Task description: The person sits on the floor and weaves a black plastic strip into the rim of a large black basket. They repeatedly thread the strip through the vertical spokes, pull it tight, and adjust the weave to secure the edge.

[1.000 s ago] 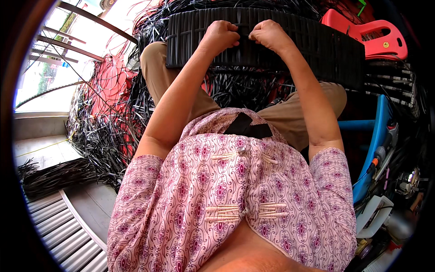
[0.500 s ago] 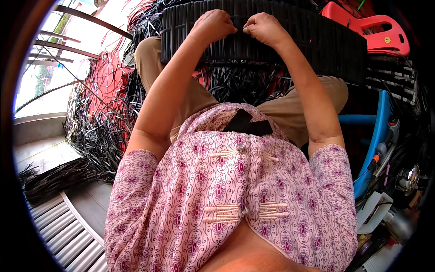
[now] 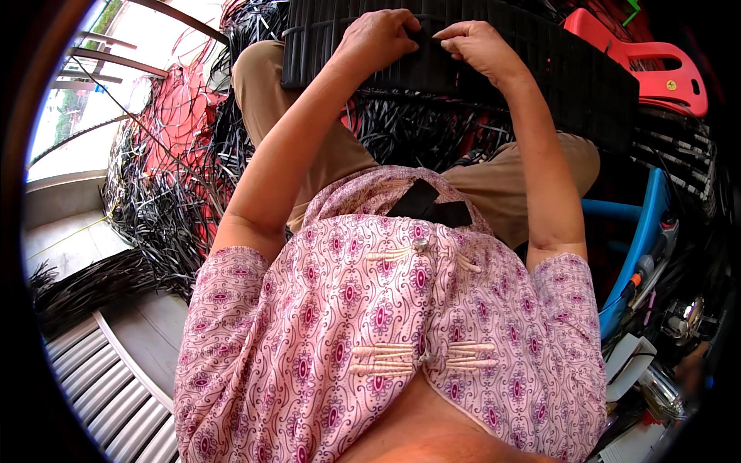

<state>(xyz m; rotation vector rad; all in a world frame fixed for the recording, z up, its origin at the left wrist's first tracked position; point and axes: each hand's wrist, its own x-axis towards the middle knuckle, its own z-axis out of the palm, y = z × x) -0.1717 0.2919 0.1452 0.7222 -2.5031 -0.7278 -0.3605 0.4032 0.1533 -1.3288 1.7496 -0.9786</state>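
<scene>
Black woven panel [image 3: 444, 73] is seen at the top of the head view, laid crosswise in front of the person, with its left end beside one knee of the brown trousers [image 3: 266, 89] and its right part reaching just beyond the other. Both hands are held over its left half, near each other but apart. By the left hand [image 3: 378, 38], forefinger and thumb are curved toward the middle with a narrow gap left between their tips; by the right hand [image 3: 482, 50], the forefinger is pointed toward the left one, with the thumb set just below it. Whether a thin dark strip is pinched by either cannot be told against the black weave. Loose black strips [image 3: 158, 204] are heaped to the left, partly over a red surface [image 3: 181, 116], and more are scattered between the legs. A red plastic chair [image 3: 668, 73] is placed beside the panel's right end, and a blue frame [image 3: 644, 224] is seen nearer, by the right arm.
</scene>
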